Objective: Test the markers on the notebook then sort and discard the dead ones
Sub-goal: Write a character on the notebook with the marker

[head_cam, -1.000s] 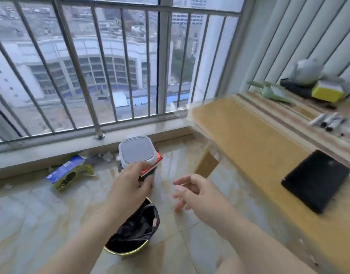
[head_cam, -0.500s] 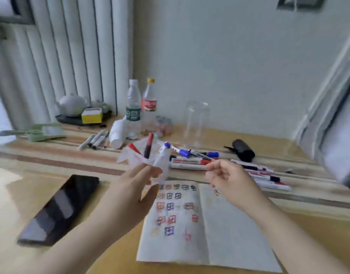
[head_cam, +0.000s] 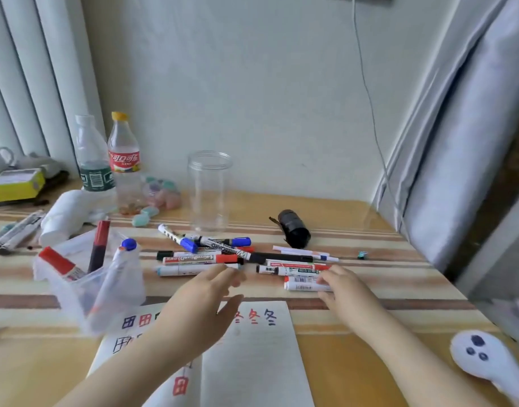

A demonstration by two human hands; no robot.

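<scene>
An open notebook point(head_cam: 252, 356) with red and blue test marks lies at the table's near edge. Beyond it is a loose pile of whiteboard markers point(head_cam: 220, 255) with black, blue and red caps. My left hand point(head_cam: 202, 301) hovers over the notebook's top edge, fingers straight toward the pile, holding nothing. My right hand point(head_cam: 344, 289) reaches the right side of the pile, its fingertips touching the end of a white barcoded marker point(head_cam: 303, 286). A clear plastic tub point(head_cam: 76, 292) on the left holds three markers upright.
An empty clear jar point(head_cam: 209, 189) stands behind the pile, with a black roll point(head_cam: 295, 229) to its right. Two plastic bottles point(head_cam: 111, 165), a white wad point(head_cam: 67, 212), a yellow box point(head_cam: 16, 186) and more markers point(head_cam: 14, 233) crowd the back left. A white controller point(head_cam: 484, 359) lies near right.
The view swung from the floor bin by the window back to the table. My left hand no longer holds anything, and both hands have reached forward to the marker pile.
</scene>
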